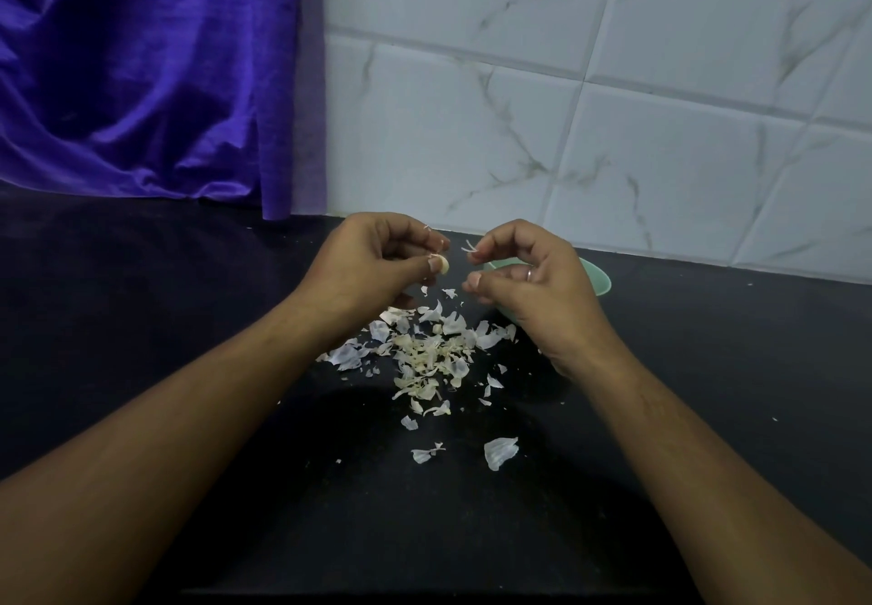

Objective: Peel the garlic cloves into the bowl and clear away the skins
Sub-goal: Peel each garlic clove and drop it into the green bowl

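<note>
The black counter [141,321] took up most of the view; its near edge was cut off at the bottom of the picture. Behind it stood a white tiled wall [613,109] w/ grey veins, and on the left hung a purple cloth [141,61] whose hem touched the counter. Both forearms came in from the lower corners, elbows out of view.

The left hand [373,264] and right hand [533,283] were raised near each other above the counter, but not touching. The right hand covered approx. half of the green bowl [599,279], so only part of the rim showed and the inside was hidden.

Between the arms lay a loose pile of skins [434,354], its far edge partly under the left wrist, w/ some single flakes nearer to the person, incl. one bigger flake [500,452].

The left hand pinched a garlic clove [443,266] between thumb and curled fingers, just left of the bowl. The right fingers were curled, thumb apart from them; a thin sliver of skin [470,247] sat at the fingertips, perhaps pinched, perhaps only stuck there, I could not tell which. A ring [530,274] showed on one right finger.
</note>
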